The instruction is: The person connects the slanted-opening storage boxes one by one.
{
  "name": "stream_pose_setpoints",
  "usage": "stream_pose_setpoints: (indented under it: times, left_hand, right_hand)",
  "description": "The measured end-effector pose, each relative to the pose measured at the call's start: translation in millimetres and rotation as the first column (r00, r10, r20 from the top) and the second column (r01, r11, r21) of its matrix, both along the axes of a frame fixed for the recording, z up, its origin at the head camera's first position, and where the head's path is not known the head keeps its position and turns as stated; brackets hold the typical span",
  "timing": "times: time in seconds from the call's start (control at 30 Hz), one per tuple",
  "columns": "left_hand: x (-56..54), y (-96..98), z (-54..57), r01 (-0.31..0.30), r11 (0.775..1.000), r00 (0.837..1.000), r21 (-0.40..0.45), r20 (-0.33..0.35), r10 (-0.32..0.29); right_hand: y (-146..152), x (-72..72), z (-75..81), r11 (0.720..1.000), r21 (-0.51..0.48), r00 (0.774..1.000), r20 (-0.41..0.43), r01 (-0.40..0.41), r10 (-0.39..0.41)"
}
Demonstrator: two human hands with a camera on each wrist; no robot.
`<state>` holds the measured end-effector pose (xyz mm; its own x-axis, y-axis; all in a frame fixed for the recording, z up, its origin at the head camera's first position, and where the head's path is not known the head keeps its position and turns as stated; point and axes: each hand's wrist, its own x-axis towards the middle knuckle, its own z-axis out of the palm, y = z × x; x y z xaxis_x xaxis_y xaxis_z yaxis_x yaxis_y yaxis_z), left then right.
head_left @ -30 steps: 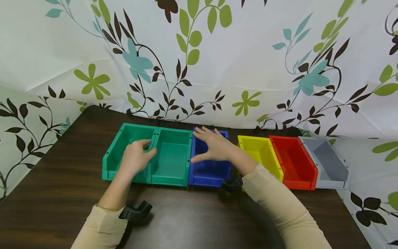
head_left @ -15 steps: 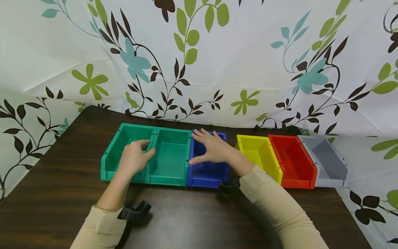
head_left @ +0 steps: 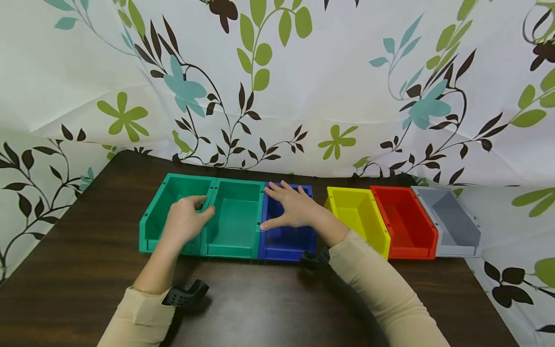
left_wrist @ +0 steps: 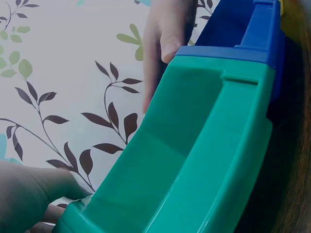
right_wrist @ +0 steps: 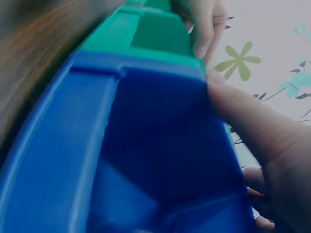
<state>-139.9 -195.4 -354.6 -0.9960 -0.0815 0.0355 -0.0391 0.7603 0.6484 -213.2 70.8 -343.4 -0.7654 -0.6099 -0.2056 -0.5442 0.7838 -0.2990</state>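
Note:
Two green bins, a left one (head_left: 149, 229) and a second one (head_left: 236, 212), stand side by side with a blue bin (head_left: 288, 243) close against them. My left hand (head_left: 184, 221) is over the left green bin, its thumb and bent forefinger apart near the dividing rim. In the left wrist view, the thumb (left_wrist: 63, 183) lies by a green corner. My right hand (head_left: 295, 207) spreads its fingers over the blue bin. Its thumb (right_wrist: 238, 102) touches the rim beside the green bin in the right wrist view. Other fingers show beyond the blue back rim.
A yellow bin (head_left: 357, 209), a red bin (head_left: 405, 226) and a grey bin (head_left: 451, 221) form a group at the right, a narrow gap from the blue one. All sit on a dark wooden table (head_left: 243, 303) before a leaf-patterned cloth (head_left: 295, 67).
The blue bin has shifted slightly left and toward me with my right hand, widening its gap to the yellow bin. The left hand keeps nearly the same pose. The head view has turned slightly.

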Motion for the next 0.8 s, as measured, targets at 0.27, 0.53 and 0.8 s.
stream_pose_setpoints:
  times: [0.27, 0.53, 0.8]
  left_hand:
    - [1.7, 1.3, -2.8, -0.022, 1.000, 1.000, -0.012, -0.022, 0.022]
    - [2.2, -3.3, -2.4, -0.093, 0.995, 0.992, -0.021, -0.087, 0.091]
    - [0.8, -11.9, -1.6, -0.105, 0.994, 0.993, -0.027, -0.063, 0.103]
  right_hand:
    - [19.9, 3.2, -2.1, 0.985, -0.156, 0.996, -0.037, 0.070, -0.077]
    - [71.5, 10.6, 6.7, 0.910, -0.348, 0.969, -0.018, 0.226, -0.247]
    - [131.2, 22.9, 11.8, 0.837, -0.286, 0.872, -0.010, 0.467, -0.489]
